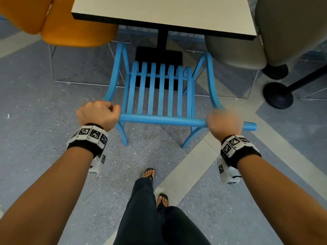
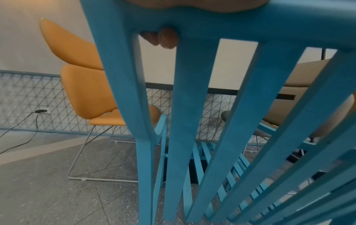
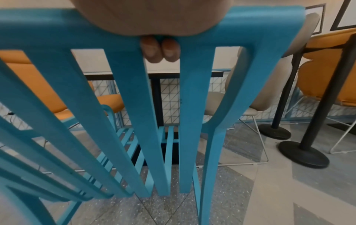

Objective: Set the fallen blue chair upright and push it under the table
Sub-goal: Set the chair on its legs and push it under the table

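The blue slatted chair (image 1: 159,89) stands upright on its legs, its seat front just at the edge of the white table (image 1: 164,13). My left hand (image 1: 99,114) grips the left end of the top rail, and its fingertips (image 2: 167,38) curl under the rail in the left wrist view. My right hand (image 1: 223,122) grips the rail near its right end, with two fingertips (image 3: 159,50) wrapped below it between two back slats. The chair's rear legs rest on the speckled floor in front of my feet.
An orange chair (image 1: 70,23) stands left of the table and a beige chair (image 1: 265,41) on the right. Black round post bases (image 1: 277,96) sit on the floor at the right. The table's black pedestal (image 1: 159,55) lies under the chair's seat. A wire mesh panel (image 2: 29,99) lines the wall.
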{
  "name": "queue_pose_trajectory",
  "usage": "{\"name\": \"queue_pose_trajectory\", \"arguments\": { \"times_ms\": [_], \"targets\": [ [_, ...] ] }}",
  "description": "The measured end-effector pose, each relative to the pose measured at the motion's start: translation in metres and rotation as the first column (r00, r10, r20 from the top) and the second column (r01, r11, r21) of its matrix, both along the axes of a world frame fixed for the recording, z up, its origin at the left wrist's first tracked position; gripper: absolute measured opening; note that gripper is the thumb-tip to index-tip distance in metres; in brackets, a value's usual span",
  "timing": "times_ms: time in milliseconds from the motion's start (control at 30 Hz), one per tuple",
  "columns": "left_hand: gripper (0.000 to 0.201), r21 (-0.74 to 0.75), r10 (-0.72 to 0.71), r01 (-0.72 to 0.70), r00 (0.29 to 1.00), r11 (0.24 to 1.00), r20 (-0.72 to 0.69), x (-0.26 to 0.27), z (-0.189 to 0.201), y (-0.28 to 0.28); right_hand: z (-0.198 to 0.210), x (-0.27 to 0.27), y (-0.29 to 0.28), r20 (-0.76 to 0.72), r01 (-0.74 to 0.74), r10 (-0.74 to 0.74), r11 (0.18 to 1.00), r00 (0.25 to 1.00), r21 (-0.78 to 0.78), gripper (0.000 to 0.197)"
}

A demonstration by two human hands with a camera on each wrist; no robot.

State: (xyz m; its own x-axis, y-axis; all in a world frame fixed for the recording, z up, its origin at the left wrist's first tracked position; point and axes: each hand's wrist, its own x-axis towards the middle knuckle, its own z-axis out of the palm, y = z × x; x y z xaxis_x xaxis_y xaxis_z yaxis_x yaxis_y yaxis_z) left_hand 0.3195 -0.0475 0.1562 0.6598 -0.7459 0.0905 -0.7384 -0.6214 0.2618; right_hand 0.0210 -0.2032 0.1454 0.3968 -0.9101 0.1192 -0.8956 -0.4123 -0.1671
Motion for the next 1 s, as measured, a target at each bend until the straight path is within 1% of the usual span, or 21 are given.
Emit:
{"name": "queue_pose_trajectory", "arguments": {
  "times_ms": [167,400,533,766,1000],
  "targets": [
    [0.034,0.003,0.016,-0.016,1.0,1.0,0.008,-0.001,0.0,-0.008,-0.001,0.002,-0.01,0.011,0.02,-0.019,1.0,1.0,-0.011,0.035],
    [0.034,0.008,-0.002,0.002,1.0,1.0,0.016,0.006,0.003,-0.027,0.0,0.012,-0.029,0.016,0.014,-0.014,0.999,1.0,-0.035,0.035],
    [0.035,-0.009,-0.015,0.015,1.0,1.0,0.026,0.007,0.001,-0.026,-0.002,0.01,-0.029,0.019,0.004,-0.003,0.999,1.0,-0.049,0.035],
    [0.034,-0.047,-0.004,0.003,1.0,0.999,-0.011,0.009,0.0,-0.021,0.0,0.013,-0.024,0.026,0.014,-0.014,1.0,1.0,-0.015,0.037],
    [0.031,-0.03,-0.009,0.009,1.0,0.999,0.001,0.018,-0.002,-0.022,-0.002,0.017,-0.021,0.032,0.004,-0.003,0.999,0.999,-0.045,0.034]
  ]
}}
